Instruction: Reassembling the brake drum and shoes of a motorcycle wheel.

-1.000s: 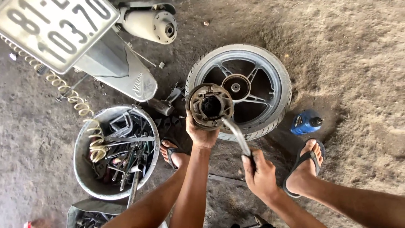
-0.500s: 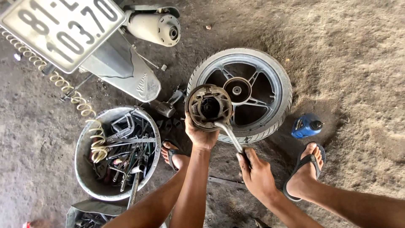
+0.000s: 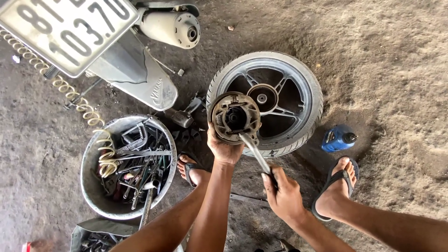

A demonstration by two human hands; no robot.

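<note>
My left hand (image 3: 225, 148) holds up a round, rusty brake drum plate (image 3: 234, 117) by its lower edge, its inner side facing me. My right hand (image 3: 283, 192) grips the handle of a long metal tool (image 3: 255, 152) whose tip rests against the plate's lower right edge. Behind the plate a motorcycle wheel (image 3: 298, 79) with a black tyre and spoked rim lies flat on the dirt floor. My sandalled feet stand to either side, the left foot (image 3: 190, 169) by the bucket and the right foot (image 3: 338, 186) near a bottle.
A grey bucket (image 3: 91, 186) full of several wrenches and tools stands at lower left. A motorcycle's rear end with its white plate (image 3: 70, 32), grey fender (image 3: 135, 74) and exhaust (image 3: 170, 28) fills the upper left. A coiled hose (image 3: 88, 116) trails into the bucket. A blue bottle (image 3: 337, 139) lies right of the wheel.
The brake plate and both hands sit slightly lower and nearer to me. My right hand has shifted a little on the tool; the tool stays against the plate.
</note>
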